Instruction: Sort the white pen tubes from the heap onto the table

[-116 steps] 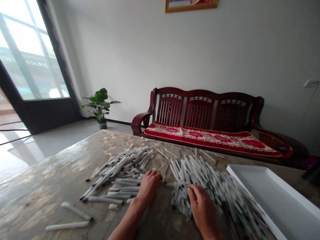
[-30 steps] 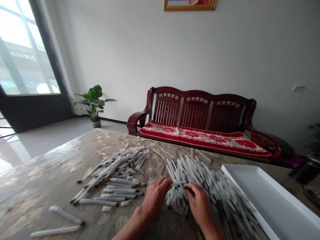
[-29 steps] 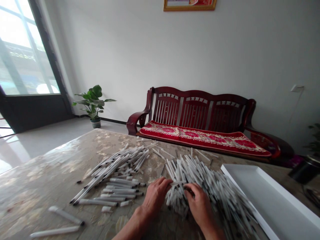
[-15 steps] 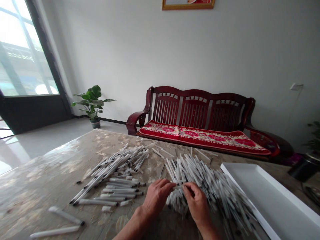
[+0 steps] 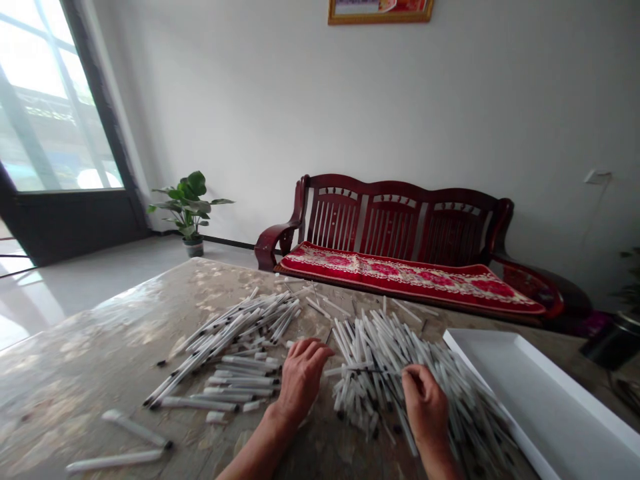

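Observation:
My right hand [image 5: 425, 400] is over the front of a big pile of white pens [image 5: 385, 333], thumb and fingertips pinched on a thin dark pen refill [image 5: 373, 371] that points left. To the left, my left hand [image 5: 304, 370] hovers apart from it, fingers stretched forward and slightly bent, with nothing visible in them; its palm side is hidden. A pale tube [image 5: 334, 371] shows at the pile's left edge, between my hands. Beside my left hand lies a row of white pens with dark tips [image 5: 240, 380].
A looser heap of pens [image 5: 240, 320] lies at the back left, and two pens [image 5: 135, 430] at the front left. Small white caps [image 5: 215, 417] are scattered on the patterned tabletop [image 5: 125, 353]. A shallow white tray [image 5: 550, 393] stands right. Behind is a wooden bench [image 5: 390, 220].
My hands have come apart from around a white pen. The left has moved left and its fingers have extended; the right has moved right with a thin dark refill showing.

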Motion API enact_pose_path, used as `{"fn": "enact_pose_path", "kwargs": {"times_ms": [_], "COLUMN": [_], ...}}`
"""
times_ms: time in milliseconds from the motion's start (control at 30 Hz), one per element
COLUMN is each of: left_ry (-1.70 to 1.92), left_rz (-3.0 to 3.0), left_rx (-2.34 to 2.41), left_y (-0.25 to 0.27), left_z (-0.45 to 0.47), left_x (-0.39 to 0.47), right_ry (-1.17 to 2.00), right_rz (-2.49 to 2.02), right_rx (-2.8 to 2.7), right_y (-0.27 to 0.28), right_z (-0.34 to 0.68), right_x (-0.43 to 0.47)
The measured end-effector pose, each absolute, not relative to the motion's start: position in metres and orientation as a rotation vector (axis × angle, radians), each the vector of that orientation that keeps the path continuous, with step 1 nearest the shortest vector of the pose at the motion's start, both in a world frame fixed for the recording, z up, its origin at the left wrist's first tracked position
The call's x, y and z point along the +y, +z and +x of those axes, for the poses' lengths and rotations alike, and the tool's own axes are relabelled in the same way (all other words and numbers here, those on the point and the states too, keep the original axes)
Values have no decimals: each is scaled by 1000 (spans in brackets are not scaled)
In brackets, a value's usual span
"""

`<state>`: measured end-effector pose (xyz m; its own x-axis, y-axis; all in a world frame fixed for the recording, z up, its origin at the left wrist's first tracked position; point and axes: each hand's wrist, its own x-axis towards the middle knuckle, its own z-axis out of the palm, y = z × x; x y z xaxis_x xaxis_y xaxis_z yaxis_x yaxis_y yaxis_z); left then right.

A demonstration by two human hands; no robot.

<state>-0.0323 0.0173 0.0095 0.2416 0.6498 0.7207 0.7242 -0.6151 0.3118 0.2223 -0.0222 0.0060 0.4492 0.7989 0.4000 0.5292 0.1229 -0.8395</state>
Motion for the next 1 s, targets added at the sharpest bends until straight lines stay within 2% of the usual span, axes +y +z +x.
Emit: {"fn": "enact_pose_path", "kwargs": {"times_ms": [267,533,767,867,1000], "left_ry": [-1462,-1424,-1345,-1143,-776], "left_rz": [-2557,-2753,-2281,-2151,-2268], "left_rx": [-1274,-1528,-1930,-2132,-2277], "left_y": [1,-17,22,40,44], "left_z": [-32,-36,-69,-96,-119], "left_x": [26,35,33,26,18], "right_ry": [414,541,474,333,130], "right_rz": [-1472,-1377,-1453,-1450,-1416], "right_rx": [-951,-953,-1156,-1282,-1398], "right_y": [5,-16,-28,-26,-23], "right_z": [213,199,201,198,194], "right_x": [-18,-11,-7,-7,-10]}}
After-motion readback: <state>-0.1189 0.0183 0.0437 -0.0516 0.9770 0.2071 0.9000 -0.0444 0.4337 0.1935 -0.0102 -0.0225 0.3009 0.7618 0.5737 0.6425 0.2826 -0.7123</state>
